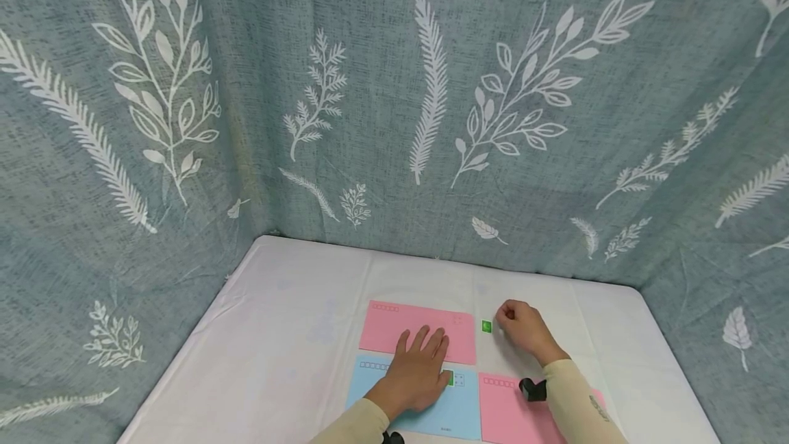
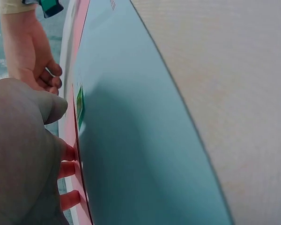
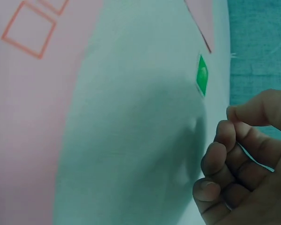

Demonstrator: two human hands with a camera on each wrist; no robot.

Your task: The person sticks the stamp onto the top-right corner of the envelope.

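The left hand (image 1: 409, 379) rests with fingers straight and spread across a light-blue paper envelope (image 1: 459, 416) and the pink paper envelope (image 1: 391, 324) beyond. Rightward, on the white-covered desk (image 1: 296, 334), lies a small green, white-bordered rectangular stamp (image 1: 487, 326), probably feather-light, thin and easily creased, best taken by its edges. Just beside it, the right hand (image 1: 524, 329) has curled fingers, thumb meeting forefinger, nothing visible between them.

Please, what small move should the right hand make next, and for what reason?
Probably the right hand should pinch the loose green stamp: it lies close by on the white tablecloth, while the upper pink envelope beside it shows no stamp and the blue envelope already has one.
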